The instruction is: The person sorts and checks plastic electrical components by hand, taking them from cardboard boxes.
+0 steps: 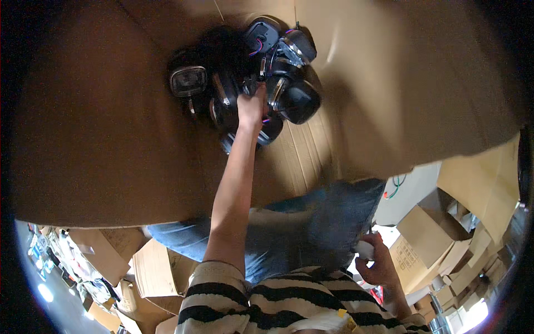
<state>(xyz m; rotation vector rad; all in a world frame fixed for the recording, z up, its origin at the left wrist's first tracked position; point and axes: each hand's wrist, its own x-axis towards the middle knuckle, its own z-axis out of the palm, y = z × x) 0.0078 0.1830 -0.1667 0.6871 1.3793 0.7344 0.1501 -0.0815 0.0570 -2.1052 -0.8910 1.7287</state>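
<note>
My left hand (pixel 252 104) reaches down into a deep cardboard box (pixel 111 167), its fingers closed on one of several black rounded plastic housings (pixel 300 102) heaped at the bottom. Deep shadow partly hides the fingertips and the part they grip. Silvery rims show on some housings, and thin red and blue wires (pixel 257 47) stick out of others. A flat-faced housing (pixel 188 81) lies at the left of the heap. Out beyond the box's near edge, at the lower right, my right hand (pixel 380 265) is curled around a small whitish rounded object (pixel 365 250) whose kind I cannot make out.
The box's near edge crosses in front of my jeans (pixel 300 239). An opened carton (pixel 425 245) and more cardboard stand at the right. On the left are flattened and open cartons (pixel 156 270), with a pile of pale bagged items (pixel 72 267) behind them.
</note>
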